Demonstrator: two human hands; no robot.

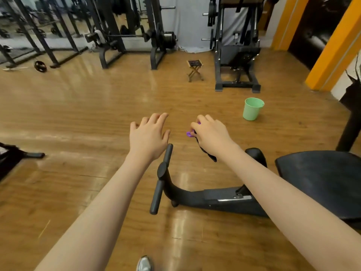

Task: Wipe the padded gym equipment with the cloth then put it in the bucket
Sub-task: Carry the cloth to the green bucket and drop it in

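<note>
While the right hand [212, 136] pinches what looks like a dark cloth [207, 153], the green bucket [253, 108] stands ahead-right, nearer it; the left hand [149, 136] is spread, empty.

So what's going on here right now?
A person stands in a gym with both arms stretched out in front. The right hand pinches a dark cloth with a bit of purple showing at the fingers; the cloth hangs down above the floor. The left hand is open and holds nothing. A padded black seat sits low at the right, and the green bucket stands on the wooden floor farther ahead, with nothing visible inside.
</note>
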